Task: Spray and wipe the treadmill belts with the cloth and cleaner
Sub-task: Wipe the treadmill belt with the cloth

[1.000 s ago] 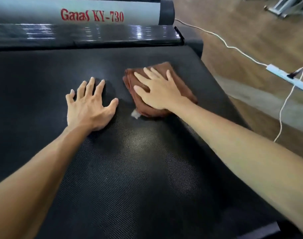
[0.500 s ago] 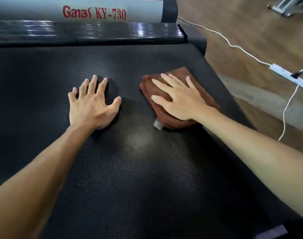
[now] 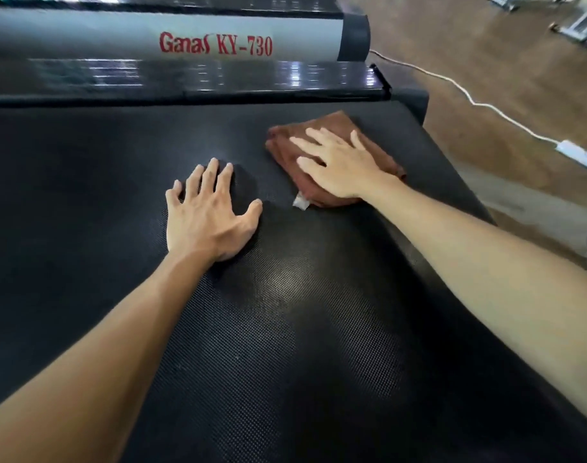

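A black textured treadmill belt fills most of the view. A folded brown cloth with a small white tag lies on the belt near its right edge. My right hand presses flat on the cloth with straight fingers. My left hand rests flat on the bare belt to the left of the cloth, fingers spread. No cleaner bottle is in view.
At the belt's far end sit a glossy black cover and a grey bar lettered "Ganas KY-730". On the wooden floor to the right lie a white cable and a power strip.
My right hand has slid the cloth across the belt, first to the right and then slightly toward the far end. My left hand stays planted on the belt.
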